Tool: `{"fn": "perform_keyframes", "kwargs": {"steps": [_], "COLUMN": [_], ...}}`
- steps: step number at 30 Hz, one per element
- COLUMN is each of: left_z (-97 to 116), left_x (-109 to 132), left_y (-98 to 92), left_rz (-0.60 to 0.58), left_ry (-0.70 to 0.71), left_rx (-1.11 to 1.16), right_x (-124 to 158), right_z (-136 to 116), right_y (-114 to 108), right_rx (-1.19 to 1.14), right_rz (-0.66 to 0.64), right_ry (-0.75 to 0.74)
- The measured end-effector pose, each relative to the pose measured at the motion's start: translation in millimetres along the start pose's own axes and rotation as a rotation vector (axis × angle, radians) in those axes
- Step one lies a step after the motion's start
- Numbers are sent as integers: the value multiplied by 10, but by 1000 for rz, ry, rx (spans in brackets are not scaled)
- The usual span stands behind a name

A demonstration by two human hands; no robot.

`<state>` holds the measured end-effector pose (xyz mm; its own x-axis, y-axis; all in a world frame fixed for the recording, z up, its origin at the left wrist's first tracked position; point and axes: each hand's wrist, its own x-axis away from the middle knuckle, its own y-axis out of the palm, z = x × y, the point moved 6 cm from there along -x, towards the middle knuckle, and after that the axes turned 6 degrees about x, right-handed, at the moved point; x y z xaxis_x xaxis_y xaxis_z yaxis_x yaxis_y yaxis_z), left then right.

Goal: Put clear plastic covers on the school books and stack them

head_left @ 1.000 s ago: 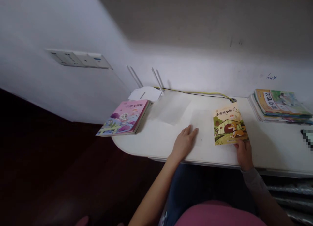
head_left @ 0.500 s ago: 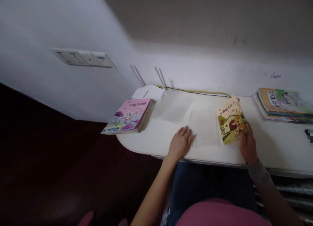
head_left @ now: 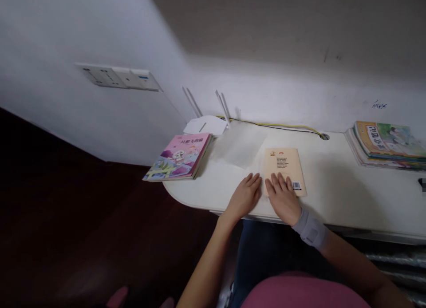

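Note:
A thin book (head_left: pixel 284 159) lies on the white desk with its cream back cover up, showing a printed text block and a barcode. My right hand (head_left: pixel 282 195) rests flat on its lower part, fingers stretched out; a grey band circles that wrist. Just left of the book, my left hand (head_left: pixel 246 195) lies on the desk with its fingers extended. A clear plastic cover sheet (head_left: pixel 241 146) is spread on the desk beyond my left hand. The other clear sheet, seen earlier by my left hand, is mostly hidden by the book.
A small pile of books with a pink cover (head_left: pixel 181 155) sits at the desk's rounded left end. Behind it stands a white router (head_left: pixel 206 125) with cables along the wall. Another stack of books (head_left: pixel 392 144) is at the right. The desk's front edge (head_left: pixel 346 230) is near my body.
My right hand has brought the book left, turned it back cover up and laid it over the clear sheet. The left hand stays nearly in place.

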<state>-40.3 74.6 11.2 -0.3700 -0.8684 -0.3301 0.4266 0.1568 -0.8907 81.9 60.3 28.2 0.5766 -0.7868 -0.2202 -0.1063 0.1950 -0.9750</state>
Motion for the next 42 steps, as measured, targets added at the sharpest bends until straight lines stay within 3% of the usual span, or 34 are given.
{"fn": "perform_keyframes", "kwargs": {"steps": [4,16,23,26,28,31,34,38,42], "left_z": [-72,-118,-156,-92,48,473,1030,1533,1694], "left_x": [33,25,14,-10,-54,-215,-514,-878,-970], "left_y": [-17,7,-18,-78,-147,-197,-104,172,488], "left_rz": [-3,8,0,54,160,288,223,-23,-221], "left_ry": [-37,-62,-63,-105,-177,-205,-88,25,60], "left_rx": [-6,14,58,115,182,303,378,311,165], "right_x": [-42,-106,-126,-73,1,192,445,802,1099], "right_z": [12,401,514,570,634,767,946,1272,1657], "right_y": [28,-188,-214,-263,-322,-426,-496,-495,-278], "right_rx": [-66,-143,-409,-537,-602,-722,-804,-613,-251], "right_rz": [-78,-127,-117,-25,127,405,576,520,263], "right_ry": [-2,-174,-50,50,153,302,378,344,348]}}
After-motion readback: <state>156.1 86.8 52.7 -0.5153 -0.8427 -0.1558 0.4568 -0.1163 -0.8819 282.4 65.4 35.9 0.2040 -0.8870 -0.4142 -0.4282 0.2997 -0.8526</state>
